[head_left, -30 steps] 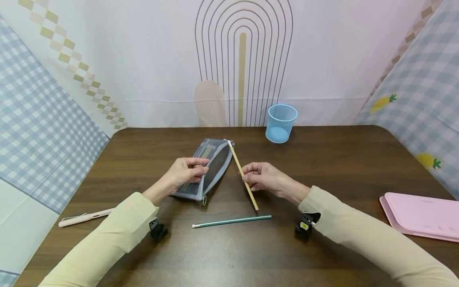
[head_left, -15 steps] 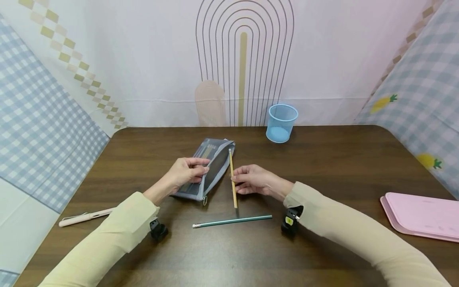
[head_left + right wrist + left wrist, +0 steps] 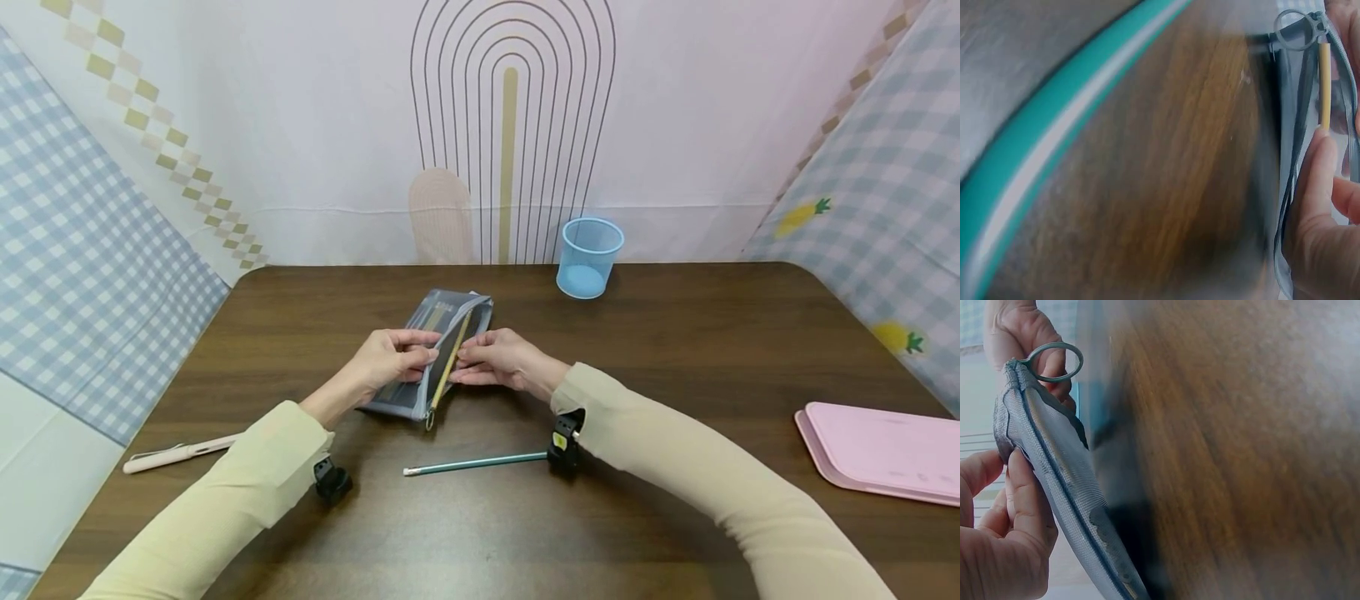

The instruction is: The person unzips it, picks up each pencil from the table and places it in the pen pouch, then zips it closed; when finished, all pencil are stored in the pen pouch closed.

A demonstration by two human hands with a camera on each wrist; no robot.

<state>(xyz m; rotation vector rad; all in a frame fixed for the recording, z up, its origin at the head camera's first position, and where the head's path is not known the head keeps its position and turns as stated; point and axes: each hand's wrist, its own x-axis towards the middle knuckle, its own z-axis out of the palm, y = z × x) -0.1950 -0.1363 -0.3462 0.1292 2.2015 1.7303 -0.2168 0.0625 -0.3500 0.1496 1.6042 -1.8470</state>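
Observation:
In the head view a grey see-through zipper pencil case (image 3: pixel 431 312) lies tilted with its mouth open. My left hand (image 3: pixel 378 362) pinches the near edge of that mouth between thumb and fingers. On the other side, my right hand (image 3: pixel 506 360) holds a yellow pencil (image 3: pixel 447 367) lined up along the opening. Seen from the right wrist, one end of the pencil (image 3: pixel 1325 81) sits between the zipper edges near the pull ring (image 3: pixel 1297 30). Close to the right wrist a teal pencil (image 3: pixel 476 463) lies on the table, its right end hidden behind the wrist camera.
A blue mesh cup (image 3: pixel 589 258) stands at the back of the wooden table (image 3: pixel 675 333). At the right edge lies a pink flat case (image 3: pixel 885 450). A pale pen (image 3: pixel 176 456) rests at the left, partly covered by the left sleeve.
My right hand has moved left with the yellow pencil, from beside the pencil case to its mouth, and the pencil has turned to lie along the opening. My left hand stays put.

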